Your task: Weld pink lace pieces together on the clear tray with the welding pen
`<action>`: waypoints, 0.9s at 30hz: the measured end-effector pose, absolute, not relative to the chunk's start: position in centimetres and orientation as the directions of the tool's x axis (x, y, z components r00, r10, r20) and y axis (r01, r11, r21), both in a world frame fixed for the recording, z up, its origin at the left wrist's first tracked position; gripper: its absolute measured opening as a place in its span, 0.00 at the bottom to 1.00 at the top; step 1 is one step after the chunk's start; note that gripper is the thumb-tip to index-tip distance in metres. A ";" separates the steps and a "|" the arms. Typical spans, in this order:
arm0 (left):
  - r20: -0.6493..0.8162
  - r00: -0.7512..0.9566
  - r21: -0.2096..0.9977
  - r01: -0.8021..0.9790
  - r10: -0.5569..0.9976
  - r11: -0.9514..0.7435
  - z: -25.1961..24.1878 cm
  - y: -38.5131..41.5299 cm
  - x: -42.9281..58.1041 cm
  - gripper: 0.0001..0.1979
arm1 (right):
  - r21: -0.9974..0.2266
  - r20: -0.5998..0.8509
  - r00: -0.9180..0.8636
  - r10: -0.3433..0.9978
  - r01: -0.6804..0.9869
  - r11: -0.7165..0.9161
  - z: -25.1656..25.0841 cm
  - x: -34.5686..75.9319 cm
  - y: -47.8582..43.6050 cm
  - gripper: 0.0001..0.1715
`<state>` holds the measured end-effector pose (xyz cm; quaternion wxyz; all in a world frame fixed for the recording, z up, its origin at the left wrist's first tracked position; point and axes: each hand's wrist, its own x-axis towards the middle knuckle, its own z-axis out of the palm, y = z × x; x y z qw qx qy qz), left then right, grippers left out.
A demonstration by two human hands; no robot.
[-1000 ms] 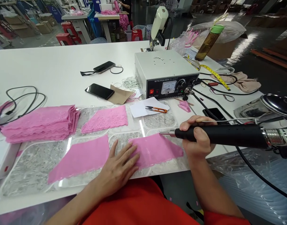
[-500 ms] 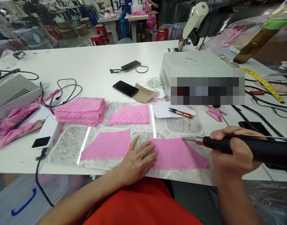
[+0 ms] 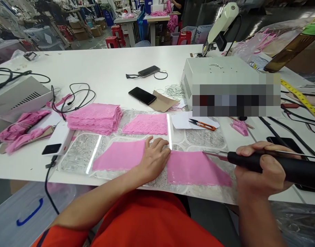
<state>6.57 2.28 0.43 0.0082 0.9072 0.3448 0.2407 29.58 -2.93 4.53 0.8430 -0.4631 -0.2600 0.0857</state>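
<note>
My right hand (image 3: pixel 262 168) grips a black-handled tool with a thin metal tip (image 3: pixel 252 161). The tip meets the top edge of a pink fabric piece (image 3: pixel 193 168), which lies flat on a patterned mat with a clear cover (image 3: pixel 77 154). My left hand (image 3: pixel 156 157) rests palm down between that piece and a second pink fabric piece (image 3: pixel 118 156), its fingers bent and slightly apart, holding nothing. It covers the second piece's right end, and its fingertips reach the first piece's upper left corner.
Behind lie a scalloped pink piece (image 3: pixel 147 124) and a stack of pink lace (image 3: pixel 95 118). Orange thread snips (image 3: pixel 202 124) rest on white paper. A grey box (image 3: pixel 216 72) stands at right, with black cables (image 3: pixel 288 132) beside it. A phone (image 3: pixel 142 95) lies further back.
My left hand has drawn up and left off the right-hand pink piece, and its fingers have bent. The tool tip stays at the same top edge. The view has shifted slightly.
</note>
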 end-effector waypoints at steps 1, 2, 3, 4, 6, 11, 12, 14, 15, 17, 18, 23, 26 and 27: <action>0.437 0.648 0.168 0.623 0.624 -0.764 0.4 2.3 6.6 0.09 | -0.826 0.354 0.848 0.394 0.085 0.558 4.5 29.7 -3.0 0.11; 0.443 0.645 0.160 0.627 0.623 -0.763 0.4 2.2 6.6 0.08 | -0.824 0.351 0.845 0.402 0.075 0.562 4.5 29.7 -3.0 0.12; 0.450 0.637 0.153 0.635 0.626 -0.757 0.4 2.2 6.6 0.08 | -0.821 0.351 0.844 0.407 0.067 0.568 4.5 29.8 -3.0 0.11; 0.459 0.627 0.148 0.645 0.629 -0.750 0.5 2.2 6.6 0.07 | -0.819 0.351 0.840 0.413 0.061 0.571 4.5 29.8 -3.1 0.11; 0.475 0.615 0.140 0.654 0.630 -0.744 0.7 2.1 6.4 0.07 | -0.816 0.362 0.835 0.415 0.068 0.574 4.4 29.9 -3.1 0.10; 0.448 0.664 0.179 0.589 0.599 -0.788 1.3 0.9 5.1 0.06 | -0.813 0.360 0.825 0.435 0.049 0.580 4.4 29.9 -3.0 0.12; 0.439 0.679 0.192 0.569 0.589 -0.799 1.4 0.5 4.7 0.06 | -0.809 0.356 0.828 0.433 0.041 0.586 4.5 29.9 -3.0 0.12; 0.425 0.714 0.216 0.517 0.557 -0.828 1.5 -0.3 4.0 0.08 | -0.807 0.349 0.832 0.431 0.033 0.590 4.9 29.8 -3.1 0.12; 0.418 0.733 0.230 0.485 0.536 -0.844 1.5 -0.7 3.6 0.09 | -0.807 0.348 0.832 0.432 0.032 0.589 5.1 29.7 -3.1 0.12; 0.412 0.768 0.248 0.423 0.491 -0.871 1.3 -1.3 3.0 0.10 | -0.807 0.356 0.821 0.445 0.030 0.590 5.6 29.3 -3.1 0.12; 0.416 0.781 0.250 0.395 0.466 -0.884 1.2 -1.5 2.8 0.11 | -0.807 0.361 0.810 0.463 0.022 0.591 5.7 28.9 -3.1 0.12; 0.450 0.813 0.232 0.294 0.370 -0.927 0.4 -1.8 2.1 0.12 | -0.804 0.385 0.697 0.605 -0.068 0.591 5.3 25.6 -2.3 0.09; 0.462 0.816 0.224 0.271 0.347 -0.936 0.1 -1.7 1.9 0.13 | -0.804 0.414 0.649 0.638 -0.068 0.590 4.9 23.6 -1.7 0.08; 0.469 0.816 0.217 0.265 0.338 -0.940 0.0 -1.7 1.9 0.13 | -0.805 0.418 0.639 0.645 -0.067 0.589 4.8 23.0 -1.5 0.08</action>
